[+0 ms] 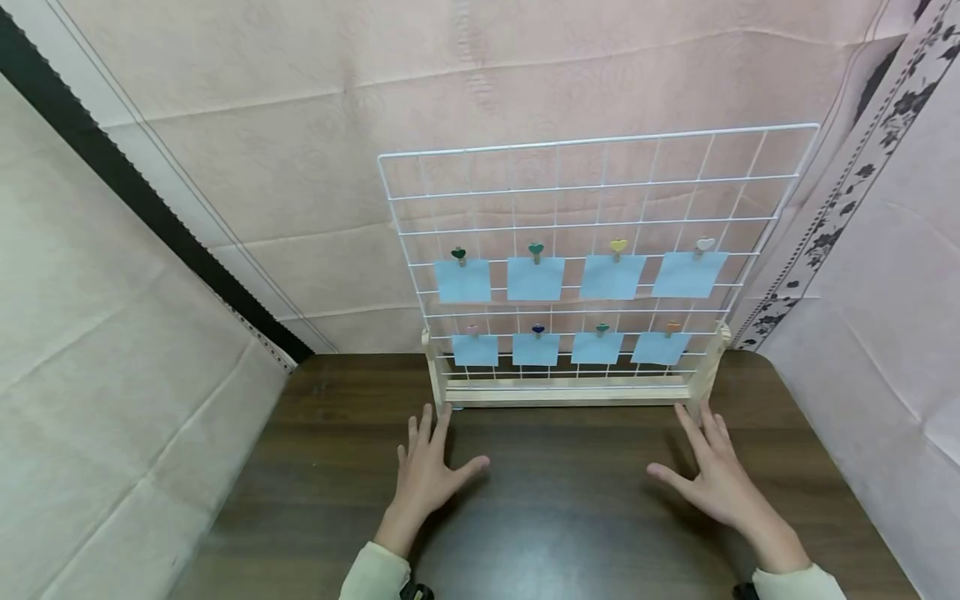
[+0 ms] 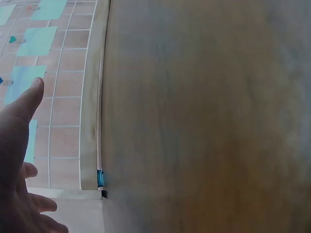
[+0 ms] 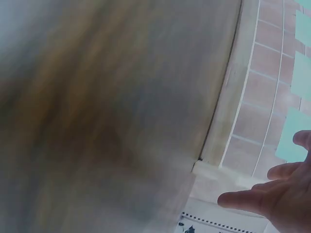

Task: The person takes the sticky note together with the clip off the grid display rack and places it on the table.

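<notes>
A white wire grid stands upright in a pale wooden base at the back of the table. Two rows of light blue cards hang on it, each under a small peg with a heart-shaped or similar top, such as the yellow heart clip. My left hand is spread with straight fingers near the base's left end, holding nothing. Near the right end, my right hand is likewise spread and holds nothing. Whether the fingertips touch the base, I cannot tell.
The dark wooden tabletop lies in front of the grid. Pale cloth hangs behind and at both sides, with a black strip at left and a floral border at right. A small blue item shows at the base's edge.
</notes>
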`<state>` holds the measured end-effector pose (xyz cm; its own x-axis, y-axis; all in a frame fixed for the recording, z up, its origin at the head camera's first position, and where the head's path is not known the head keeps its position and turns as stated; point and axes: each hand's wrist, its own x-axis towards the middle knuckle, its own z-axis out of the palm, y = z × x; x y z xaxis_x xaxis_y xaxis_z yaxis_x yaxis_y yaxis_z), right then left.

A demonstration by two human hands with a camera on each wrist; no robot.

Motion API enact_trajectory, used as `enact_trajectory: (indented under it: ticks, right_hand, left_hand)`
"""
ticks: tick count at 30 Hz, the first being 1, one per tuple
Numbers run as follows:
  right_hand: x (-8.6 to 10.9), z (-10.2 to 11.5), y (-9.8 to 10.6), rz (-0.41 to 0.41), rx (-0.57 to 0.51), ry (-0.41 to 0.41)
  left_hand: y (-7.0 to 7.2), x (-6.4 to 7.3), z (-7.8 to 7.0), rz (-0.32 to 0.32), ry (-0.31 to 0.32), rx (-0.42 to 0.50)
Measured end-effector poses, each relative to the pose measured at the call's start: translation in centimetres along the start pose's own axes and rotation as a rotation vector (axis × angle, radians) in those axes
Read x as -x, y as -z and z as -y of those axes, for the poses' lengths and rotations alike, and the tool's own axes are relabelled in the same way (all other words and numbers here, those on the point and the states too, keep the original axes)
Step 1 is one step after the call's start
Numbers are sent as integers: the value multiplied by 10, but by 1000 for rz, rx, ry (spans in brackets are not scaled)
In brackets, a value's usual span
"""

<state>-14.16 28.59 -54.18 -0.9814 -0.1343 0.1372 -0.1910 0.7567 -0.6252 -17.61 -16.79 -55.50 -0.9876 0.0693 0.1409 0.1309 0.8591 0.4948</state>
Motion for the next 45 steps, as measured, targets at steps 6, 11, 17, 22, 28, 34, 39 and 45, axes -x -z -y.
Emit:
enact_trajectory:
  ticks: [6,11,17,22,28,34,39,45]
  right_hand:
    - [-10,12,-5,-24,-10,11]
    - [-18,25,-12,-11,-21,3]
    - [-22,38,-18,2,-19,6]
    - [-27,45,-23,9,-43,15]
    - [-39,55,-33,0,-101,51]
    - [-53,73,-38,-20,-161,99]
    - [-63,87,-41,11,-195,118]
    - [-74,100,-46,19,-205,140]
  left_hand:
    - [-2,-1,4,-1,47,94]
    - [-2,-2,7,-15,56,184]
    - [-2,-2,5,-14,57,259]
    - [0,0,1,-22,69,293]
    - [2,-4,-2,-43,49,368]
    - [4,-7,-6,-64,30,427]
    - [7,-8,-7,-75,12,389]
    - [7,-12,-11,-87,13,384]
